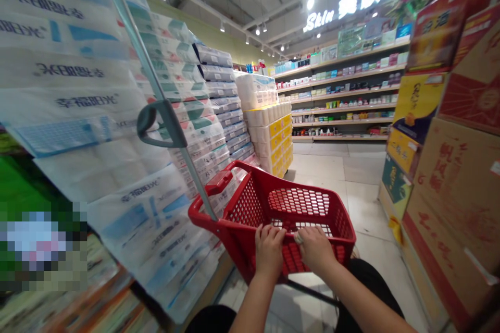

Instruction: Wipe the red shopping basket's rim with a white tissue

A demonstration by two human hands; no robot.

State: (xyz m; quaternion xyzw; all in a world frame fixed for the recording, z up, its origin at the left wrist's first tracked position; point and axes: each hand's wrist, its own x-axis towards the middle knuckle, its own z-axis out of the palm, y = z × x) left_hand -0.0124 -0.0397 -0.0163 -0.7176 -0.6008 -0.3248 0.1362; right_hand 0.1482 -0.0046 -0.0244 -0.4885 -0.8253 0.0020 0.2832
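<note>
A red plastic shopping cart (pixel 339 213) with lattice sides stands right in front of me, its basket holding nothing that I can see. My left hand (pixel 269 244) is wrapped over the near rim, fingers curled to the inside. Close beside it, my right hand (pixel 313 245) grips the same rim; something pale, perhaps a ring, shows on one finger. From the cart's left end a metal pole (pixel 195 174) rises at a slant, with a grey loop handle (pixel 177 124) on it. The undersides of both hands are hidden.
Tall stacks of wrapped tissue packs (pixel 74 72) line the left side, close to the cart. Cardboard boxes (pixel 461 176) are piled on the right. A tiled aisle (pixel 346 166) runs ahead to shelves of small goods (pixel 347 96) under a lit sign.
</note>
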